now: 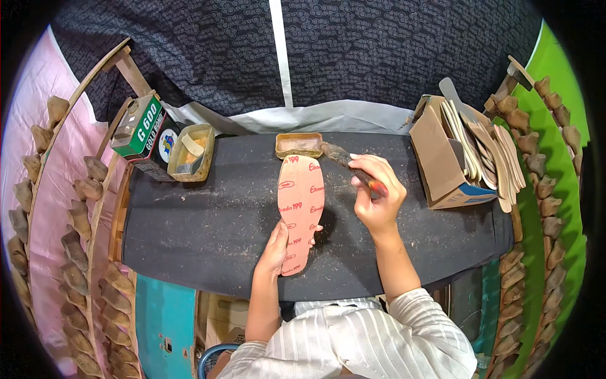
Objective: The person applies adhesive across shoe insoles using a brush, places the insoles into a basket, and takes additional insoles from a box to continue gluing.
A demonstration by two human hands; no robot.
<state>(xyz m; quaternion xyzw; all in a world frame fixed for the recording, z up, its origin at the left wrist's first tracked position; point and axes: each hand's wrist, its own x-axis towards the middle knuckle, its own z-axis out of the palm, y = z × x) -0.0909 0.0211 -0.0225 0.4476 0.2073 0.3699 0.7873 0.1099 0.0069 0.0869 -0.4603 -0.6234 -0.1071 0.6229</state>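
A pink shoe insole [301, 202] with red print lies in my left hand [273, 251], which grips it near its narrow lower end. The thumb shows at the left edge and fingertips stick out at the right. My right hand [380, 192] is closed around a brush [343, 158] with a dark, stained handle. The brush's head end is at the right side of a small, shallow yellowish tray [300, 153] of pale, wet-looking stuff. Directly below that tray is the insole's wide end; I cannot tell whether they touch.
At the left stand a green and white metal can [140, 136] and a yellowish container [205, 161] with scraps inside. A cardboard box [432, 158] full of insole-shaped pieces stands at the right. Racks of wooden shoe lasts [77, 249] flank the dark, crumb-strewn table [214, 234].
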